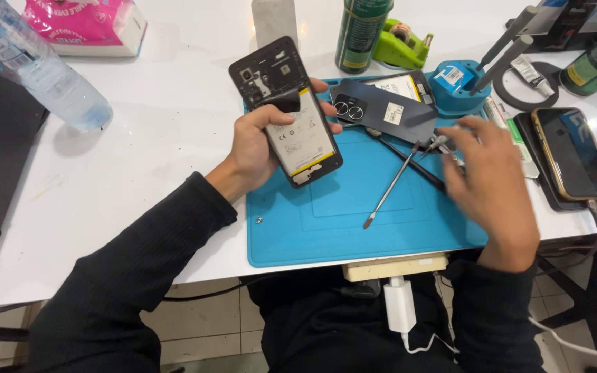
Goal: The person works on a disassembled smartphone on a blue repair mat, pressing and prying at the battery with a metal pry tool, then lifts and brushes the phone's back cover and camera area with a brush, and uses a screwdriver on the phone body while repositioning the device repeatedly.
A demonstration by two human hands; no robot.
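Observation:
My left hand (pixel 257 141) grips an opened phone (pixel 286 110) with its back cover off, battery and dark inner frame showing, tilted above the blue work mat (pixel 326 228). My right hand (pixel 488 183) hovers over the mat's right side, its blurred fingers touching thin metal tools (pixel 443 143); whether it has hold of one I cannot tell. A dark removed back cover (pixel 381 110) lies on the mat's far edge. A metal spudger (pixel 390 188) and a black rod (pixel 412 164) rest on the mat between my hands.
A plastic water bottle (pixel 36 65) and pink tissue pack (pixel 88 24) sit far left. A green can (pixel 361 31), green tape dispenser (pixel 402 45), blue tool holder (pixel 457 83) and another phone (pixel 575 152) on a dark pad lie at the right. A white charger (pixel 400 304) hangs below the table edge.

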